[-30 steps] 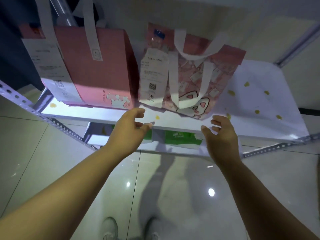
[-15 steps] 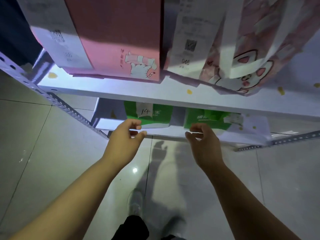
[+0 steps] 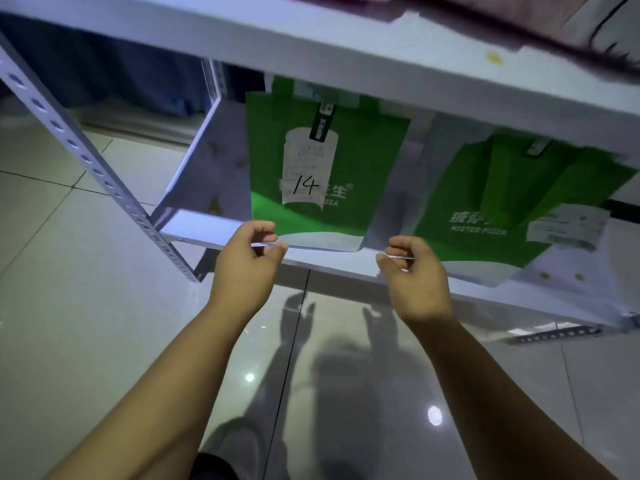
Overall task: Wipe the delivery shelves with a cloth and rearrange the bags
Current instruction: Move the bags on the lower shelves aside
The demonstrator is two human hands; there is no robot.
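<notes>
On lower shelf (image 3: 346,268), two green bags (image 3: 325,161); left hand (image 3: 247,261), right hand (image 3: 417,275) grips pinch liner (image 3: 568,265) edge.

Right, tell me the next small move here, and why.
Probably reach in and take the green bag marked 14 by its sides to shift it. The left hand and right hand sit curled at the lower shelf front edge, before that bag, with no cloth in view; whether they pinch the shelf's edge is unclear.
</notes>
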